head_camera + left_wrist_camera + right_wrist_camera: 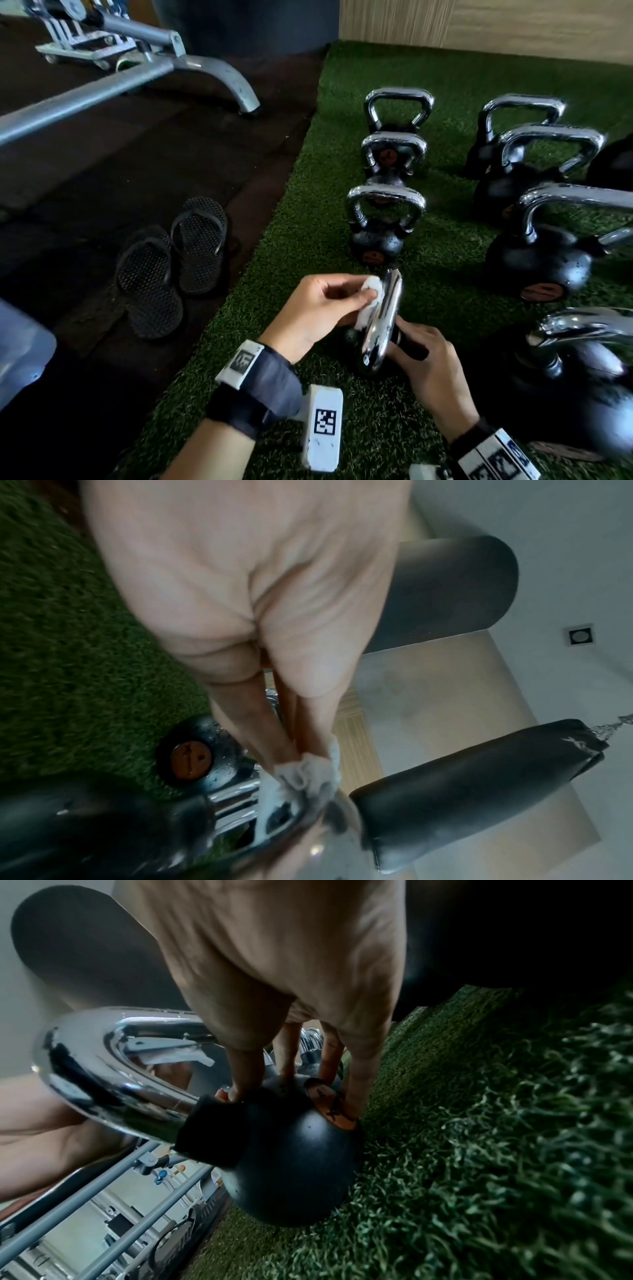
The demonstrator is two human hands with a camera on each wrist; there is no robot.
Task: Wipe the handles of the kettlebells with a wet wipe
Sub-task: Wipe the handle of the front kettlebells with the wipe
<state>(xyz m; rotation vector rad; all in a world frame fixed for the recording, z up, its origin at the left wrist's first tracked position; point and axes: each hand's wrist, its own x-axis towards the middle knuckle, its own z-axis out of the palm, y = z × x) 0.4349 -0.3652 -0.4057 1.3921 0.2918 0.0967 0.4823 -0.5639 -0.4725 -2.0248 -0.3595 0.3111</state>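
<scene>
Chrome, black and orange glinting on green turf (pixel 308 205)
The near kettlebell (pixel 380 325) is showing a black body, mirror-silver handle and orange disc; the wet wipe (pixel 373 286) is looking white; the sandals (pixel 200 246) are showing black with a dotted tread.

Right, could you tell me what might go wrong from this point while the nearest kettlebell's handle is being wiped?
1. The wet wipe is bunched small in the pinch of the left hand, so parts of the chrome handle may get missed.
2. The kettlebell sits on soft turf, steadied only by the right hand; a sideways push could tip it onto the fingers.
3. Wet chrome may turn slippery.
</scene>
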